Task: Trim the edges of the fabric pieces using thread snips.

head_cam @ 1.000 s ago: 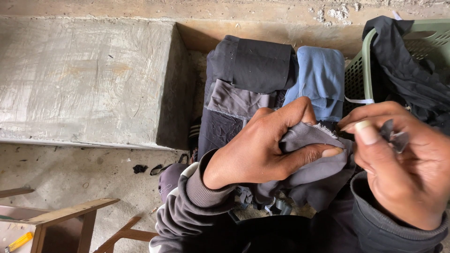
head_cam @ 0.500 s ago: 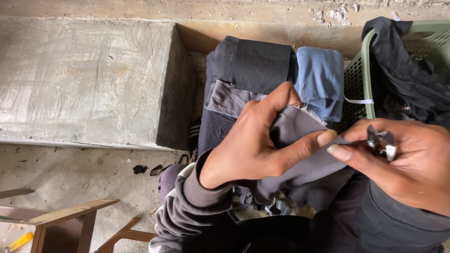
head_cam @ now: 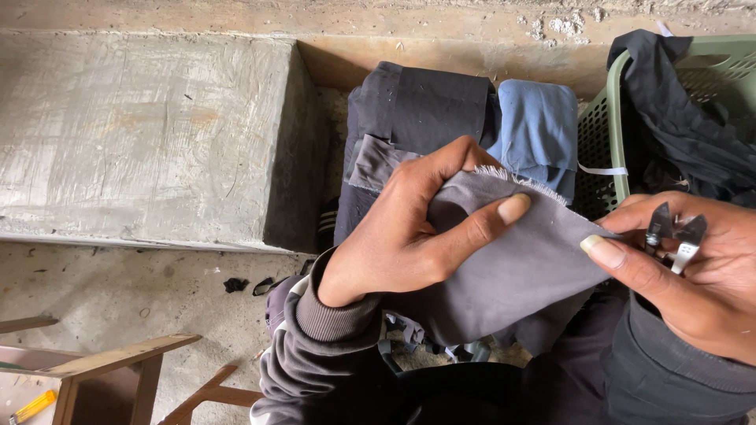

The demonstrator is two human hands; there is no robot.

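Fingers of the left hand [head_cam: 402,236] are closed on the grey cloth [head_cam: 512,267], thumb pressed flat on its upper face near the frayed top edge. The left forearm rises from below, wrist bent toward the cloth. The right hand [head_cam: 677,275] pinches the cloth's right corner with its thumb and also grips small metal thread snips [head_cam: 673,236], blades pointing up. The cloth is stretched taut between both hands. Right of the cloth stands a green basket [head_cam: 602,134]; behind the cloth lie folded garments [head_cam: 433,102]; left of the cloth lies a concrete slab [head_cam: 142,134].

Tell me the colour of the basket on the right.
The basket is pale green, seen in the head view.
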